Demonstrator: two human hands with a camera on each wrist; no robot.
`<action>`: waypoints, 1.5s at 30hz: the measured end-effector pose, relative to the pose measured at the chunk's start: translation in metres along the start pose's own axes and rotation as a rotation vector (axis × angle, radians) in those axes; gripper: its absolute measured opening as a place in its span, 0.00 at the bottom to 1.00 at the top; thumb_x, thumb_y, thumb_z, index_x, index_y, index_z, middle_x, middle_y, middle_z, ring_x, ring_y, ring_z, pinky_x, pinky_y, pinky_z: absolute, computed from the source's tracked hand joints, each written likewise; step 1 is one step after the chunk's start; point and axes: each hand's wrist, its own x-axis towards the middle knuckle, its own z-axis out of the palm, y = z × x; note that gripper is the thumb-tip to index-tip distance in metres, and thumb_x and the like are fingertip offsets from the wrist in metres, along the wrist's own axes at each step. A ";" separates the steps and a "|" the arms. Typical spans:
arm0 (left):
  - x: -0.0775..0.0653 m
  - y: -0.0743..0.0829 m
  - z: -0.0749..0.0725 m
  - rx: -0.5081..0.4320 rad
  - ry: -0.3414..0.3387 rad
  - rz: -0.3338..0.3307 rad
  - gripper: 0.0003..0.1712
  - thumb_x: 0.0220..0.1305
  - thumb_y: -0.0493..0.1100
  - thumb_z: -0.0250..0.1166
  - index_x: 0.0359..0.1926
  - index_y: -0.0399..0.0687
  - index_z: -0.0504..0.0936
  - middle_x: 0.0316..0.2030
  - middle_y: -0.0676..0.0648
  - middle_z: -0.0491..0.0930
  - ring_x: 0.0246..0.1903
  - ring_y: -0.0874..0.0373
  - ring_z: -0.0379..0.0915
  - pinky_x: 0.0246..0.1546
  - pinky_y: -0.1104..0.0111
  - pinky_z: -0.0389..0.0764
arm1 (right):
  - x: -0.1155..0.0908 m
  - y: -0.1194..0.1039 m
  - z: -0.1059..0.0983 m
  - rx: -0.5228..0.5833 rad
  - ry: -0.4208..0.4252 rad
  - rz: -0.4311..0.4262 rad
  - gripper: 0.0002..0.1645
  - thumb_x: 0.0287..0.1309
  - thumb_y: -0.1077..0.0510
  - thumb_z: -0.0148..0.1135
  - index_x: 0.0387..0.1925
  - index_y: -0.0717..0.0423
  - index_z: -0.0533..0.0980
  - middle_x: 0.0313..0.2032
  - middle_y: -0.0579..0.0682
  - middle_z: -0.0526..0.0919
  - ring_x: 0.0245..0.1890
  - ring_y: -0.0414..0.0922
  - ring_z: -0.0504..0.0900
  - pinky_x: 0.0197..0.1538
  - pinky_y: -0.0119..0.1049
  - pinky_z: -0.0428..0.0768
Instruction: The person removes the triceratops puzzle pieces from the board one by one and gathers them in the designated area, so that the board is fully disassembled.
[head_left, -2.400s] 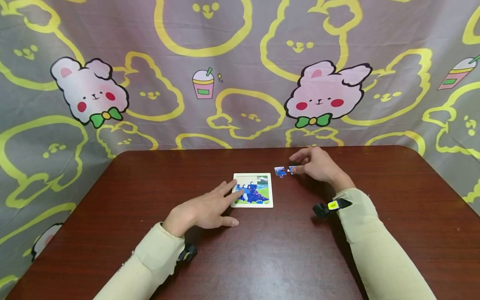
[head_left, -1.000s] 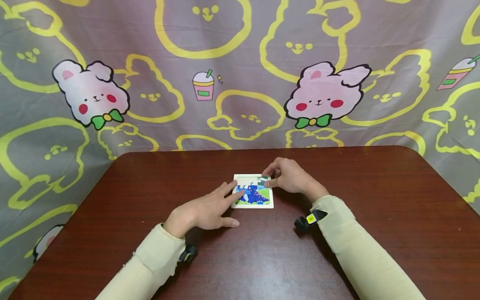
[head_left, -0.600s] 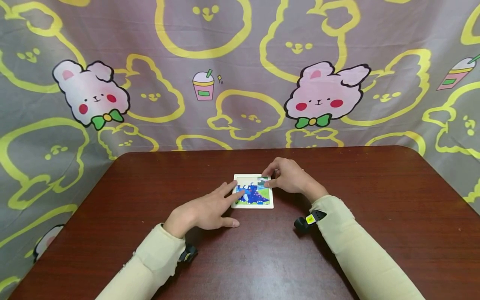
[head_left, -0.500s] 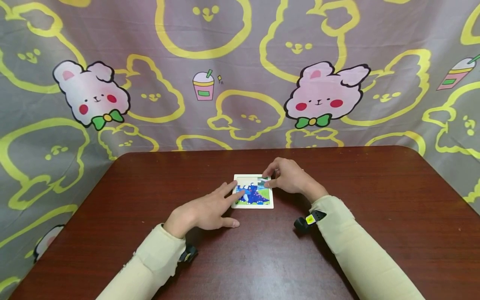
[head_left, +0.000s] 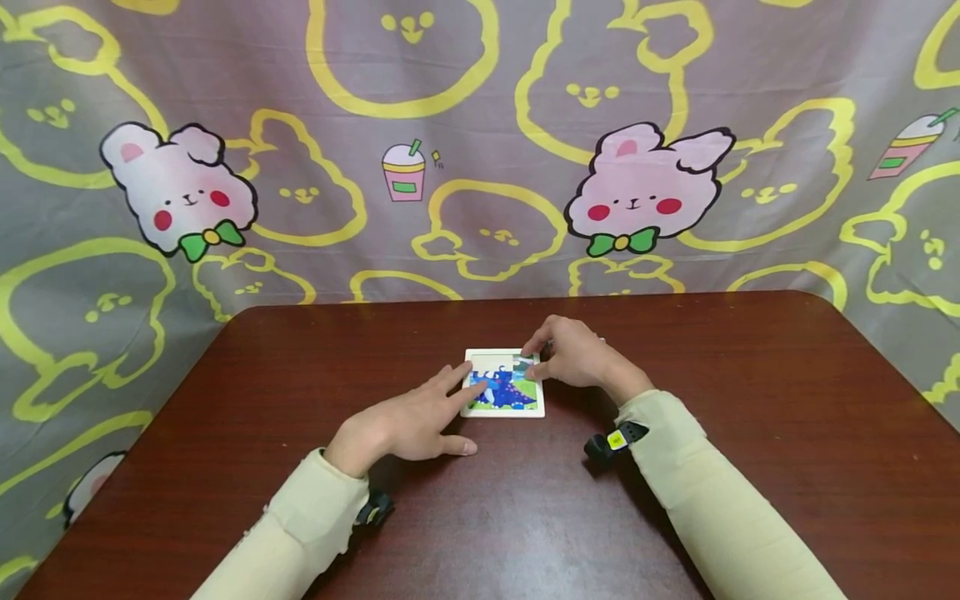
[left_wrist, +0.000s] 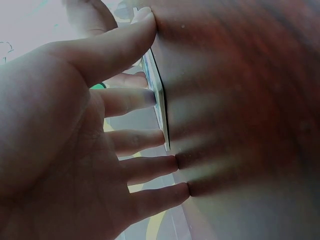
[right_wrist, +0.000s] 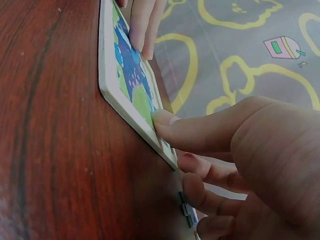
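Observation:
A small square jigsaw puzzle board (head_left: 504, 414) with a pale frame lies flat on the table. Its picture is a blue dinosaur on green, and a bare pale strip shows at the upper left. My left hand (head_left: 412, 421) is spread with straight fingers; two fingertips rest on the board's left side, the others touch the table. My right hand (head_left: 577, 354) grips the far right corner, thumb on the picture and forefinger at the far edge. Under its curled fingers, loose puzzle pieces (right_wrist: 186, 210) lie on the table, mostly hidden in the head view.
The dark brown wooden table (head_left: 510, 533) has rounded far corners. Behind it hangs a grey cloth (head_left: 480, 150) printed with yellow outlines, rabbits and cups. A black strap device (head_left: 611, 442) sits on the right wrist.
My right hand has moved left from the loose pieces to the board's far right corner, then stayed there. The left hand has kept its place on the board.

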 end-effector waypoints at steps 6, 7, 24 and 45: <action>-0.002 -0.001 -0.002 -0.004 0.005 0.000 0.48 0.75 0.59 0.65 0.86 0.58 0.52 0.87 0.45 0.37 0.86 0.40 0.33 0.82 0.44 0.56 | -0.001 -0.007 0.001 -0.032 -0.004 -0.034 0.17 0.57 0.55 0.81 0.47 0.55 0.90 0.47 0.53 0.84 0.46 0.49 0.81 0.52 0.45 0.81; -0.003 -0.002 -0.002 -0.007 0.006 0.001 0.48 0.76 0.59 0.65 0.86 0.57 0.52 0.87 0.45 0.37 0.86 0.40 0.33 0.82 0.44 0.56 | -0.002 -0.008 0.001 -0.040 -0.002 -0.039 0.17 0.57 0.55 0.81 0.48 0.55 0.89 0.46 0.53 0.84 0.46 0.49 0.81 0.52 0.45 0.81; -0.003 -0.002 -0.001 -0.016 0.007 0.009 0.47 0.76 0.58 0.65 0.86 0.56 0.53 0.87 0.44 0.37 0.86 0.40 0.34 0.82 0.44 0.57 | -0.005 -0.018 0.009 -0.179 0.025 -0.028 0.18 0.60 0.54 0.79 0.49 0.55 0.87 0.48 0.53 0.83 0.47 0.50 0.83 0.55 0.48 0.85; -0.001 -0.002 -0.001 -0.015 0.014 0.020 0.47 0.76 0.58 0.65 0.86 0.55 0.53 0.87 0.43 0.38 0.86 0.39 0.35 0.82 0.44 0.57 | -0.006 -0.016 0.009 -0.151 0.075 -0.038 0.19 0.57 0.56 0.82 0.47 0.56 0.85 0.47 0.54 0.82 0.45 0.49 0.81 0.54 0.47 0.84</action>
